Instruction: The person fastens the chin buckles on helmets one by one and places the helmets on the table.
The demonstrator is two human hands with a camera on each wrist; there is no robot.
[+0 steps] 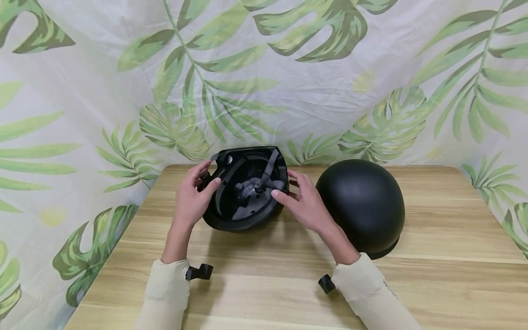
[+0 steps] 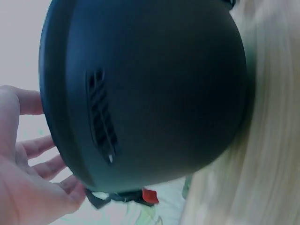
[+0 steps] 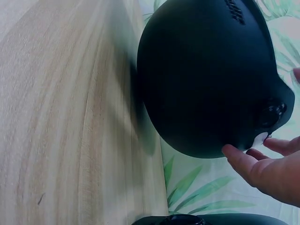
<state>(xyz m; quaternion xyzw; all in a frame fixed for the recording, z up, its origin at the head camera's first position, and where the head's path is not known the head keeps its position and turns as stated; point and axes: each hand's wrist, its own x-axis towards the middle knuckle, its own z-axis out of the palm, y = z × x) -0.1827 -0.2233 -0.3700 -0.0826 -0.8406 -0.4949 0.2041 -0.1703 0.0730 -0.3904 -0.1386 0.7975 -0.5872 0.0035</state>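
Observation:
A black helmet point(image 1: 224, 222) is tipped so that its padded inside faces me, low over the table. My left hand point(image 1: 193, 197) grips its left edge, thumb on the inner rim and fingers round the outside. On the other edge, my right hand point(image 1: 307, 204) holds it between thumb and fingers. A grey strap point(image 1: 270, 167) crosses the opening on the right. In the left wrist view the smooth outer shell point(image 2: 173, 93) shows a slotted vent point(image 2: 101, 117), with a red buckle piece point(image 2: 150, 196) below. The right wrist view shows a round knob point(image 3: 272, 112) near the right fingers.
A second black helmet point(image 1: 363, 206), dome up, stands on the wooden table point(image 1: 264, 293) just right of my right hand. Behind the table's back edge hangs a leaf-print cloth point(image 1: 313, 91). Small black wrist cameras point(image 1: 205, 271) jut from both sleeves.

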